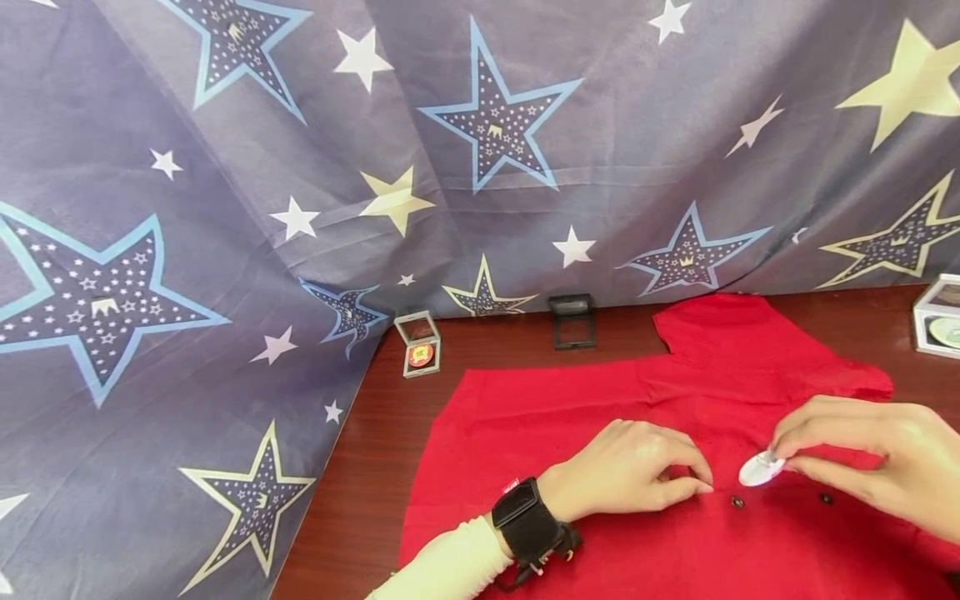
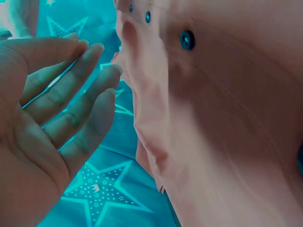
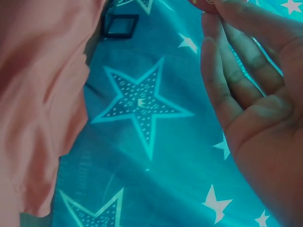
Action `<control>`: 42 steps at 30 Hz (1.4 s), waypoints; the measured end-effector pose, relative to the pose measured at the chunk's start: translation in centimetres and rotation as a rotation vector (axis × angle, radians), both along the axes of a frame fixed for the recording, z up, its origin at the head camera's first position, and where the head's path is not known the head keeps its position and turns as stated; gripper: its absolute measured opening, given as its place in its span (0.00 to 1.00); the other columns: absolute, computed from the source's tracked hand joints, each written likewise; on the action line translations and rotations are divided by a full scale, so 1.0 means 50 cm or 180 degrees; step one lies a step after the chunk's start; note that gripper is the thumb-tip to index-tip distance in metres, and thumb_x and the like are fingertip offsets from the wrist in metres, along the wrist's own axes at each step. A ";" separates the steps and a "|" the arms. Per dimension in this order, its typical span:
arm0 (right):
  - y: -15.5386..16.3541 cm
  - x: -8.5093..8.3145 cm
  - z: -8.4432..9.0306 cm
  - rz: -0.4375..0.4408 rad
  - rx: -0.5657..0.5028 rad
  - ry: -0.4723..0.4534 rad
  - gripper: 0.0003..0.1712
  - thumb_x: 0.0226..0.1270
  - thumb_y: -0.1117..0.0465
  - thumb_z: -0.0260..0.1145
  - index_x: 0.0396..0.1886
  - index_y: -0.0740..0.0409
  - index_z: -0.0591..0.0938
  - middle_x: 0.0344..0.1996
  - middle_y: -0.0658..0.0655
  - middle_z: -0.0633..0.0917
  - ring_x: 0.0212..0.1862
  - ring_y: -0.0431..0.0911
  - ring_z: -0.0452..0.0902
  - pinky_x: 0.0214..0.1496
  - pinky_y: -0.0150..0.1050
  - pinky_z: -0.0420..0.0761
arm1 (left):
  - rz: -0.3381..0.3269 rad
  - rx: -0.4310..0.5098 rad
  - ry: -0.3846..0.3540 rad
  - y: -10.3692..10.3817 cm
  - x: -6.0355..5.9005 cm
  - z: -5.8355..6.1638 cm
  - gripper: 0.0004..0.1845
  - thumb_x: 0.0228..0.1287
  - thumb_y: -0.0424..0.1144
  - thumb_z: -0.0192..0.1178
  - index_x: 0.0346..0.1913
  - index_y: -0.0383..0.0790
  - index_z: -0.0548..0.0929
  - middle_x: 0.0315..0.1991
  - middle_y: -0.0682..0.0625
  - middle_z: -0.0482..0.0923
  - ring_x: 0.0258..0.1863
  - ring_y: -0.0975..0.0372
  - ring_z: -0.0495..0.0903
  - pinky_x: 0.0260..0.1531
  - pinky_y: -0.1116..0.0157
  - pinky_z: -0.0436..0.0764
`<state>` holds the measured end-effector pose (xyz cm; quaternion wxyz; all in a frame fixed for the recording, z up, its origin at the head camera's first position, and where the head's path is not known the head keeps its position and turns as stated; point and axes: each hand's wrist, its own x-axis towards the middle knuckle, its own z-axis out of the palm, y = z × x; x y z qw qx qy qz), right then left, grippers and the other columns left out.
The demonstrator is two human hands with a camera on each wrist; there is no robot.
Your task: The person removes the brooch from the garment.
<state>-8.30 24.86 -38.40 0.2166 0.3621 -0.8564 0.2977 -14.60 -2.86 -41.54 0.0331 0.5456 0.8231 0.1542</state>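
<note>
A red button-front shirt (image 1: 540, 408) is spread over the table. My right hand (image 1: 873, 446) pinches a round badge (image 1: 757, 471) between thumb and fingertips, held low over the shirt. Its white side shows in the head view; a sliver of a red face with light lettering appears at the top of the right wrist view. Left of it, my left hand (image 1: 630, 467) is over the shirt, fingers loosely bent and holding nothing. Between and below the hands are two dark buttons, one (image 1: 737, 502) near the left fingertips and another (image 1: 826, 498) under the right hand.
An opened grey case (image 1: 422, 343) holding a red and yellow disc stands at the back left. Beside it is an opened black case (image 1: 573, 321). A pale case (image 1: 937, 317) with a greenish disc sits far right. Star-printed cloth (image 1: 615, 167) hangs behind the table (image 1: 337, 508).
</note>
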 end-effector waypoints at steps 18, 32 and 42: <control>-0.074 -0.016 0.038 0.1169 -0.0411 -0.0150 0.12 0.64 0.53 0.76 0.46 0.46 0.88 0.43 0.45 0.86 0.47 0.33 0.80 0.47 0.22 0.79 | -0.0154 0.0563 -0.1402 -0.060 0.019 0.004 0.07 0.70 0.41 0.68 0.48 0.51 0.89 0.32 0.67 0.83 0.25 0.83 0.75 0.28 0.79 0.78; -0.129 -0.004 0.045 0.1625 -0.0614 -0.0353 0.22 0.54 0.67 0.81 0.49 0.49 0.87 0.45 0.47 0.87 0.47 0.35 0.83 0.44 0.24 0.81 | -0.0025 0.1361 -0.2938 -0.121 0.054 -0.019 0.11 0.78 0.35 0.57 0.52 0.34 0.86 0.39 0.41 0.88 0.22 0.66 0.83 0.21 0.60 0.84; -0.171 -0.010 0.060 0.2312 -0.0988 -0.0357 0.19 0.54 0.73 0.79 0.47 0.58 0.88 0.42 0.54 0.89 0.47 0.45 0.84 0.48 0.29 0.82 | -0.0111 0.1609 -0.3870 -0.145 0.080 -0.009 0.14 0.80 0.33 0.52 0.50 0.24 0.84 0.37 0.25 0.81 0.22 0.49 0.81 0.19 0.58 0.79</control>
